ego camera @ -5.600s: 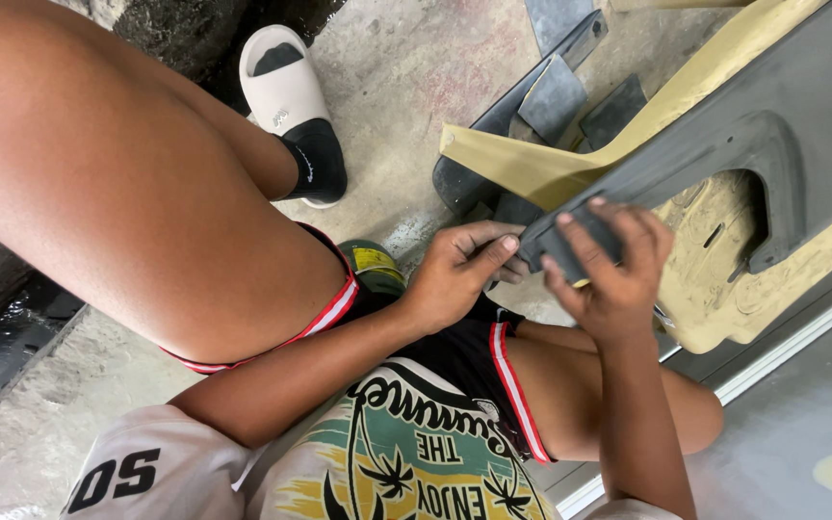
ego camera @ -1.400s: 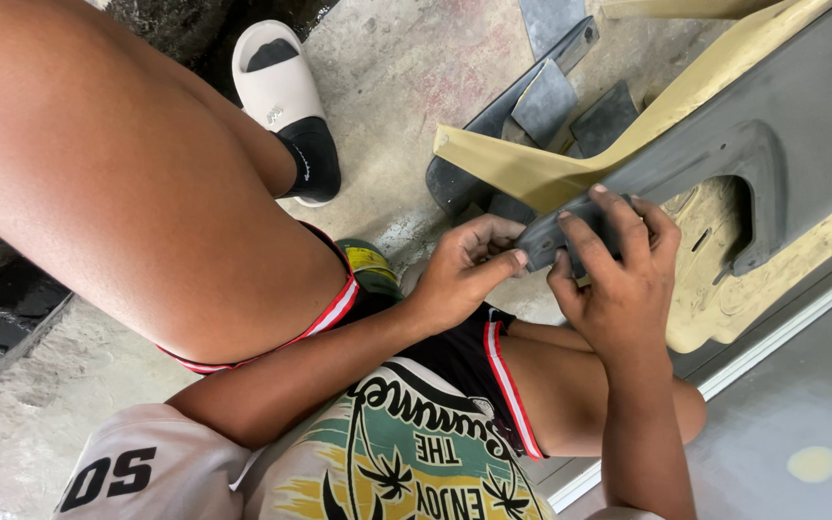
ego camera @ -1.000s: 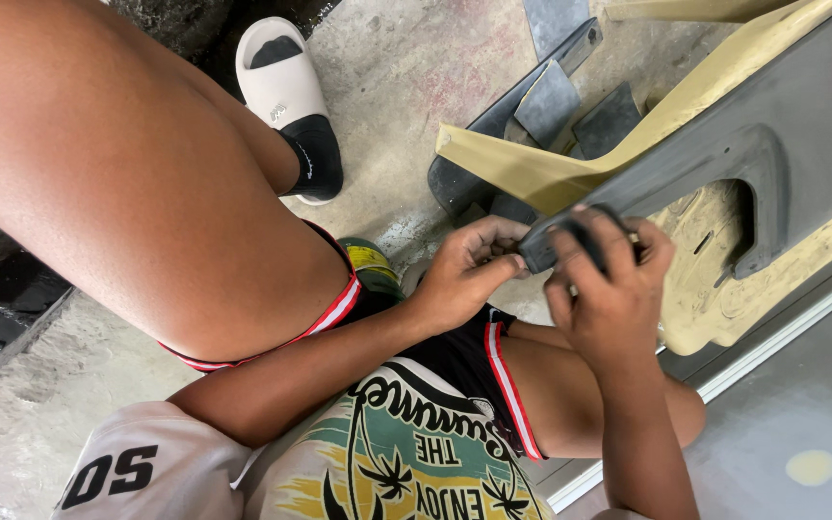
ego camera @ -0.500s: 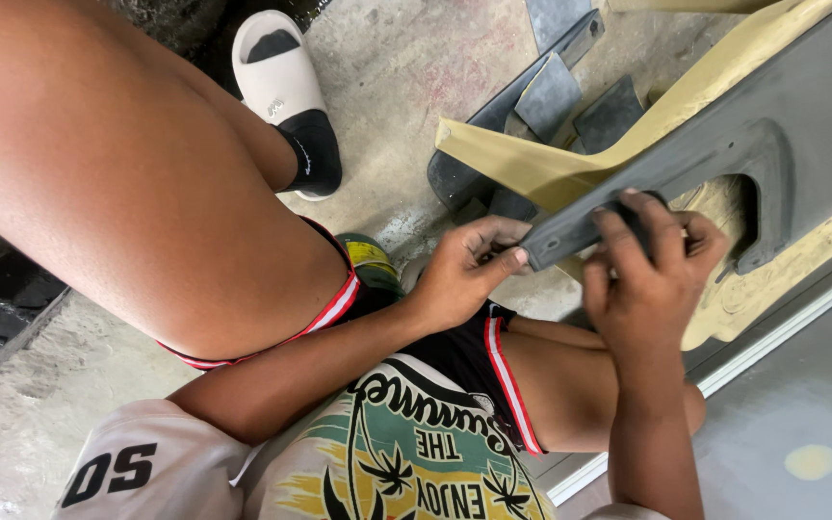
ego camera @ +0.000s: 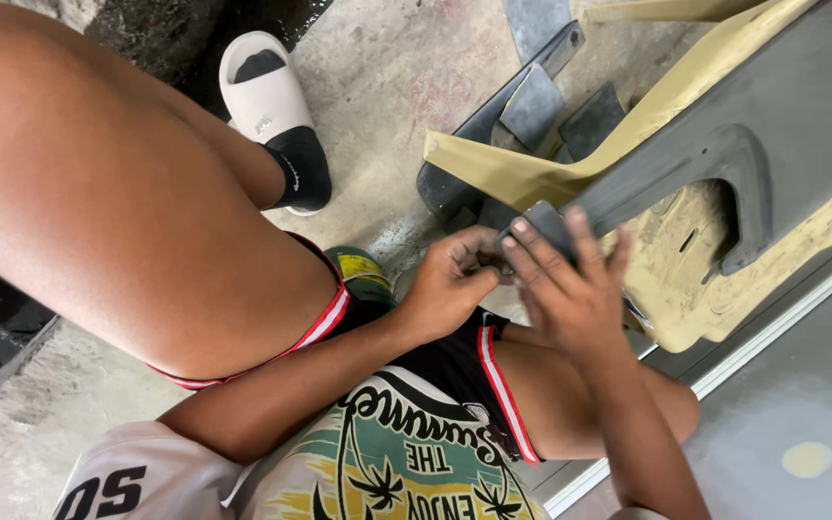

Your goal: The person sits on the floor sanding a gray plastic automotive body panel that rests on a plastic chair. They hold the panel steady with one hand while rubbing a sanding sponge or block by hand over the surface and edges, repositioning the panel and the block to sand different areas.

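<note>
- two hands of mine meet at the lower tip of a grey panel (ego camera: 724, 144), which slants across the upper right of the view, over a tan panel (ego camera: 686, 279).
- my left hand (ego camera: 450, 289) sits curled under that tip, fingers folded in and pinched on the grey edge; how firm the hold is i cannot tell.
- my right hand (ego camera: 570, 294) lies over the tip from above, fingers (ego camera: 541, 265) spread and flat against the grey surface, pressing rather than closed around it.
- both hands touch each other at the panel's end, just above my right thigh.
- my left knee rises large on the left of the view; beyond it my foot wears a black sock (ego camera: 302, 166) and a pale slide (ego camera: 260, 96) on the concrete floor (ego camera: 397, 67).
- several dark grey scraps (ego camera: 532, 101) lie near the tan panel's far end.
- a green-and-yellow object (ego camera: 363, 274) shows between my legs, too hidden to name.
</note>
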Demonstrator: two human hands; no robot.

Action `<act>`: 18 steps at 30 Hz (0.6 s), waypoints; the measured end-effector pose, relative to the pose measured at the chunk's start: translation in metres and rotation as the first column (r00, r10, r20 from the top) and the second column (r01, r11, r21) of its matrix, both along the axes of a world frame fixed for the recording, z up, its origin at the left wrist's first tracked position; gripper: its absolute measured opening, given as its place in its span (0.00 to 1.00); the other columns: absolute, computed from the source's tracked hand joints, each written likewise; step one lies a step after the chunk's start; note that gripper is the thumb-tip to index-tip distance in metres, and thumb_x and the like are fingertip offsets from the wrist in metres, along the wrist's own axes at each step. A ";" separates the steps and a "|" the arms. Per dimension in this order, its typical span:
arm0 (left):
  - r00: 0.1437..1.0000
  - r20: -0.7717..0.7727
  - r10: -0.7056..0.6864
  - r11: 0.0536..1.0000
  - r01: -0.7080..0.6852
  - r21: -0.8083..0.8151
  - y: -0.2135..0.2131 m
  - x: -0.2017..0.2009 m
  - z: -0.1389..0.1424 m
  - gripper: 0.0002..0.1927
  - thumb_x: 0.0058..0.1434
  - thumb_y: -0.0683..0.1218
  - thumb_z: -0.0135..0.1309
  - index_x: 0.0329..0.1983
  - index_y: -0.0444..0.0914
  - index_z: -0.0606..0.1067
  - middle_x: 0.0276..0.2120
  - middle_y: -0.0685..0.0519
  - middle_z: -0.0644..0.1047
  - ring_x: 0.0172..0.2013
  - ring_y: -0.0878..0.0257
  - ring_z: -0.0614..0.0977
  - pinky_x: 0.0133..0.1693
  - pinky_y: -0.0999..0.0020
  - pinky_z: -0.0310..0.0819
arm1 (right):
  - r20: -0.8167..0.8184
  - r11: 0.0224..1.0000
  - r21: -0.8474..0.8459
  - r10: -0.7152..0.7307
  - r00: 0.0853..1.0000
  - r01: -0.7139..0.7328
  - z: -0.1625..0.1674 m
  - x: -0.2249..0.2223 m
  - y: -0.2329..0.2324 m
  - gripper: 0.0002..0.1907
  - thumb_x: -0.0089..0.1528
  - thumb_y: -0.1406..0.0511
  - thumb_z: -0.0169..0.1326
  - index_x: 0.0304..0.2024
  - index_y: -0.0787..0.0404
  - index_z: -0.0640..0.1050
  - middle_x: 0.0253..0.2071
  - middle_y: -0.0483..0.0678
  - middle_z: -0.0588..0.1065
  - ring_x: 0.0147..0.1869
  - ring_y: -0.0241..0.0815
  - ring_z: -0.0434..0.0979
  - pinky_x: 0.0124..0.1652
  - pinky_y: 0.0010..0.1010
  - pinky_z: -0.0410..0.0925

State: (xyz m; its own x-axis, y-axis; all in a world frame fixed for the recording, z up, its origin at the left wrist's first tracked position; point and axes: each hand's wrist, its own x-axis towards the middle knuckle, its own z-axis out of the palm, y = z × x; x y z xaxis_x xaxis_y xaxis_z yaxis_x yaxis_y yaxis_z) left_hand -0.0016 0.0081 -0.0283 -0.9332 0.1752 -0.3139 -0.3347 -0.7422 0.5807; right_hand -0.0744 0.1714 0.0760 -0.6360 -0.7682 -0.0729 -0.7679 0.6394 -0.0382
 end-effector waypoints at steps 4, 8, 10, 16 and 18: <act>1.000 -0.002 -0.018 0.999 0.018 0.040 0.002 0.001 -0.003 0.18 0.65 0.29 0.47 0.58 0.27 0.72 0.45 0.48 0.79 0.45 0.63 0.82 0.52 0.66 0.79 | -0.046 0.963 -0.025 -0.270 0.962 0.269 -0.002 -0.050 0.039 0.20 0.73 0.69 0.51 0.67 0.55 0.78 0.74 0.47 0.72 0.85 0.62 0.49 0.72 0.68 0.29; 0.996 0.079 -0.028 0.990 0.017 0.137 -0.001 -0.002 0.000 0.16 0.68 0.33 0.45 0.58 0.27 0.72 0.45 0.47 0.79 0.45 0.62 0.83 0.53 0.63 0.81 | 0.014 0.907 -0.179 -0.386 0.922 0.382 -0.012 -0.048 0.045 0.18 0.71 0.75 0.46 0.61 0.59 0.75 0.74 0.51 0.72 0.86 0.60 0.53 0.77 0.64 0.33; 0.993 0.111 -0.034 0.985 0.014 0.175 -0.005 -0.003 0.001 0.16 0.68 0.36 0.44 0.57 0.27 0.72 0.47 0.46 0.78 0.47 0.60 0.83 0.54 0.60 0.81 | 0.052 0.969 -0.182 -0.158 0.986 0.165 -0.022 -0.016 0.032 0.14 0.67 0.76 0.49 0.52 0.57 0.75 0.68 0.52 0.74 0.83 0.56 0.60 0.78 0.61 0.38; 0.984 0.174 -0.024 0.959 -0.026 0.281 -0.007 -0.004 0.002 0.21 0.71 0.47 0.41 0.55 0.26 0.74 0.45 0.41 0.79 0.46 0.54 0.82 0.52 0.54 0.79 | -0.162 0.932 0.351 0.158 0.974 -0.093 -0.020 -0.022 0.056 0.30 0.55 0.72 0.48 0.59 0.46 0.80 0.65 0.47 0.78 0.74 0.44 0.68 0.70 0.64 0.42; 0.981 0.190 -0.030 0.965 -0.021 0.262 -0.007 -0.005 0.004 0.20 0.71 0.47 0.41 0.54 0.26 0.73 0.44 0.42 0.79 0.45 0.54 0.82 0.50 0.54 0.79 | -0.025 0.971 0.029 -0.236 0.971 0.237 -0.009 -0.067 0.091 0.27 0.61 0.76 0.50 0.62 0.57 0.77 0.66 0.53 0.75 0.77 0.55 0.67 0.72 0.68 0.43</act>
State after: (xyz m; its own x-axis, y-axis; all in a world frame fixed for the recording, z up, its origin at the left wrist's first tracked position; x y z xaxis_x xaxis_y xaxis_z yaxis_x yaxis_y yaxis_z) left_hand -0.0062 0.0010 -0.0246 -0.8591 0.2794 -0.4287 -0.4242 -0.8574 0.2913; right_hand -0.1413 0.2620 0.0671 -0.8012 -0.5931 -0.0789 -0.5950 0.8038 -0.0005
